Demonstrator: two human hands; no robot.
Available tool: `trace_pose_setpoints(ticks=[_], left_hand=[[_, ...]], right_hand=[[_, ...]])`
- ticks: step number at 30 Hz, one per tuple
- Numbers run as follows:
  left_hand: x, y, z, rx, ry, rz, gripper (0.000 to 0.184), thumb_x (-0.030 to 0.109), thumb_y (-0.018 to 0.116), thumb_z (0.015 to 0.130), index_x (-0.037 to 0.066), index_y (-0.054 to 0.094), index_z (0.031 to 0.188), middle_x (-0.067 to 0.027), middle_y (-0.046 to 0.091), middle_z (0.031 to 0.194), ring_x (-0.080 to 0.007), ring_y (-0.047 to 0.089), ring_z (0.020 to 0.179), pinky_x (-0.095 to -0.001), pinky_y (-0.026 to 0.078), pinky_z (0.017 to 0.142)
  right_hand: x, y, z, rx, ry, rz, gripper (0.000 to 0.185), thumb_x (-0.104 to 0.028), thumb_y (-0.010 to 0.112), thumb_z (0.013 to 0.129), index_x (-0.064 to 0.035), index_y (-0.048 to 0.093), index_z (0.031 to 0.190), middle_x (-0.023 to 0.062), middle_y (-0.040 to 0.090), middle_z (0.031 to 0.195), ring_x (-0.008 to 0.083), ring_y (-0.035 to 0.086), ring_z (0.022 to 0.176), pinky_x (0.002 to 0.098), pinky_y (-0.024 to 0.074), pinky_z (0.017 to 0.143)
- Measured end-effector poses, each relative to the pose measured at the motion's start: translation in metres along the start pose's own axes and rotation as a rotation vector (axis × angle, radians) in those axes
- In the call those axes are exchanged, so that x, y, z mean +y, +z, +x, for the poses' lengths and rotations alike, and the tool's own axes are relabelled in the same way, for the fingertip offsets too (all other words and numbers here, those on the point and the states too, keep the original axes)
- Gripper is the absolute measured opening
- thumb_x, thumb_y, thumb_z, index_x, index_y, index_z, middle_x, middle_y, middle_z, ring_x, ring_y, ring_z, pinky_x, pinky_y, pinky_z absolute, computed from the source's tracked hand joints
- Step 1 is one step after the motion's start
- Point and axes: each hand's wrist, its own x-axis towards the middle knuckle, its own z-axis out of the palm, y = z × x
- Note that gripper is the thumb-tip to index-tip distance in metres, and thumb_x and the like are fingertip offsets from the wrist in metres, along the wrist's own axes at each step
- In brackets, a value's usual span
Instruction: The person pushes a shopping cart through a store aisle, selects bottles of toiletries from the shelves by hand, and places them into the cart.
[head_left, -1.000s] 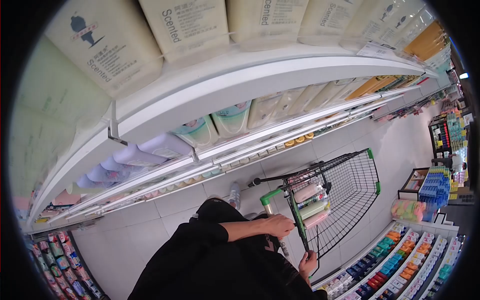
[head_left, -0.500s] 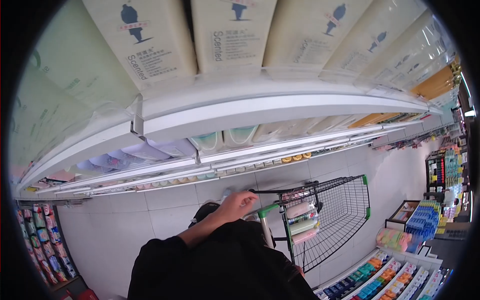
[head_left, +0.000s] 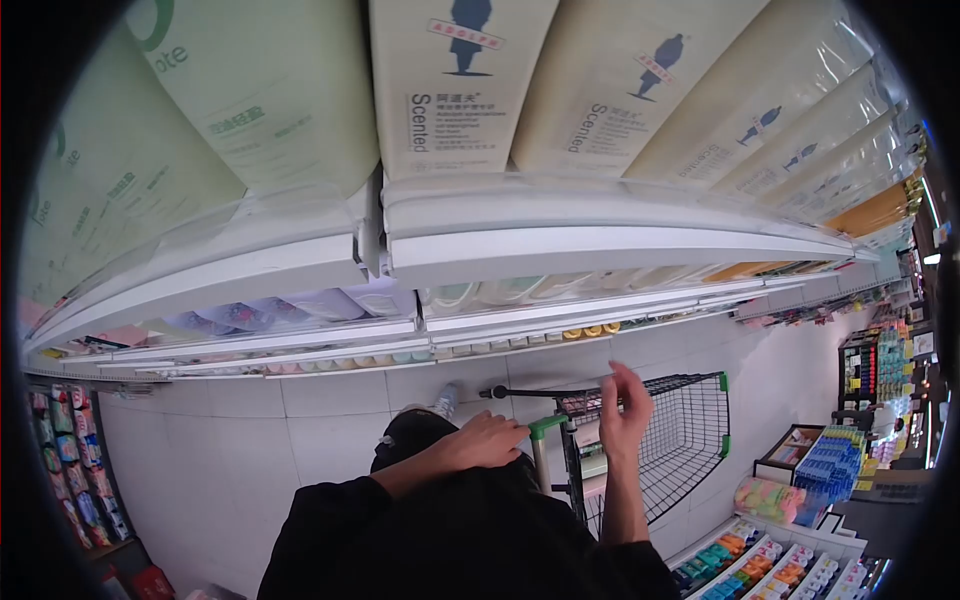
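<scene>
I now have the loosely open, empty-looking right hand (head_left: 625, 412) raised into view over the black wire shopping cart (head_left: 672, 460), lower right; only the left hand (head_left: 488, 440), grip unclear, is beside its green-cornered handle (head_left: 548, 424).

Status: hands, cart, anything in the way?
Left hand at green handle corner, grip unclear. Right hand raised, loosely open. Cart partly hidden behind right forearm.

Light: bright, even | Lens: fisheye, shelf (head_left: 600, 247) bowed, corners black | Glare: glossy bottles (head_left: 795, 95) upper right
</scene>
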Motion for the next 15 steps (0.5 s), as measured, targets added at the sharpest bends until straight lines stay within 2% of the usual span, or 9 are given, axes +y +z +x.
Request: trace_pose_setpoints(ticks=[1, 4, 7, 9, 10, 11, 13, 15], left_hand=[[-0.003, 0.002, -0.001, 0.015, 0.003, -0.010, 0.037, 0.028, 0.059, 0.091, 0.007, 0.059, 0.121, -0.0160, 0.066, 0.105, -0.0357, 0.063, 0.104, -0.0496, 0.048, 0.089], [-0.015, -0.002, -0.018, 0.051, -0.013, -0.031, 0.039, 0.029, 0.059, 0.091, 0.008, 0.058, 0.124, -0.0157, 0.067, 0.106, -0.0349, 0.064, 0.104, -0.0493, 0.048, 0.089], [-0.025, -0.013, -0.031, 0.085, -0.079, -0.055, 0.042, 0.029, 0.059, 0.091, 0.008, 0.057, 0.127, -0.0154, 0.066, 0.109, -0.0341, 0.063, 0.107, -0.0488, 0.047, 0.092], [-0.035, -0.015, -0.041, 0.093, -0.123, -0.070, 0.043, 0.029, 0.059, 0.091, 0.008, 0.057, 0.128, -0.0154, 0.066, 0.112, -0.0336, 0.062, 0.110, -0.0485, 0.046, 0.094], [-0.040, -0.014, -0.044, 0.099, -0.142, -0.085, 0.044, 0.030, 0.059, 0.091, 0.007, 0.056, 0.129, -0.0153, 0.065, 0.116, -0.0333, 0.061, 0.113, -0.0484, 0.045, 0.096], [-0.044, -0.013, -0.048, 0.101, -0.161, -0.100, 0.046, 0.031, 0.059, 0.092, 0.007, 0.056, 0.131, -0.0152, 0.064, 0.120, -0.0330, 0.059, 0.116, -0.0484, 0.044, 0.098], [-0.048, -0.015, -0.055, 0.089, -0.183, -0.112, 0.047, 0.032, 0.058, 0.092, 0.007, 0.055, 0.132, -0.0150, 0.063, 0.123, -0.0329, 0.058, 0.117, -0.0486, 0.044, 0.099], [-0.048, -0.012, -0.061, 0.068, -0.204, -0.124, 0.048, 0.033, 0.058, 0.093, 0.007, 0.055, 0.133, -0.0148, 0.062, 0.126, -0.0329, 0.057, 0.119, -0.0489, 0.044, 0.099]], right_hand=[[-0.033, 0.012, 0.023, 0.022, -0.066, 0.043, 0.023, -0.004, 0.063, 0.090, 0.0036, 0.067, 0.111, 0.0031, 0.060, 0.071, 0.0080, 0.053, 0.063, 0.0243, 0.0452, 0.063], [-0.122, 0.035, 0.067, 0.017, -0.069, 0.130, 0.023, -0.006, 0.066, 0.089, 0.0033, 0.067, 0.110, 0.0039, 0.061, 0.070, 0.0080, 0.052, 0.062, 0.0239, 0.0452, 0.062], [-0.158, 0.052, 0.093, -0.019, -0.019, 0.068, 0.023, -0.010, 0.068, 0.088, 0.0047, 0.068, 0.106, 0.0053, 0.064, 0.072, 0.0083, 0.055, 0.064, 0.0242, 0.0459, 0.063], [-0.170, 0.064, 0.104, -0.004, -0.020, 0.118, 0.015, -0.004, 0.068, 0.089, 0.0041, 0.062, 0.100, 0.0023, 0.063, 0.078, 0.0046, 0.052, 0.069, 0.0225, 0.0442, 0.064], [-0.160, 0.070, 0.110, 0.041, -0.172, 0.094, 0.017, -0.005, 0.067, 0.086, 0.0056, 0.063, 0.099, 0.0087, 0.066, 0.084, 0.0121, 0.058, 0.075, 0.0284, 0.0479, 0.071], [-0.160, 0.070, 0.114, 0.035, -0.178, 0.089, 0.017, -0.005, 0.067, 0.086, 0.0056, 0.063, 0.099, 0.0087, 0.066, 0.084, 0.0121, 0.058, 0.075, 0.0284, 0.0479, 0.071], [-0.160, 0.070, 0.119, 0.032, -0.323, -0.124, 0.022, -0.010, 0.069, 0.080, 0.0056, 0.067, 0.095, 0.0191, 0.071, 0.088, 0.0328, 0.068, 0.082, 0.0386, 0.0512, 0.076], [-0.161, 0.071, 0.120, 0.005, -0.300, -0.150, 0.023, -0.011, 0.069, 0.080, 0.0049, 0.067, 0.096, 0.0189, 0.071, 0.090, 0.0347, 0.067, 0.083, 0.0392, 0.0515, 0.077]])
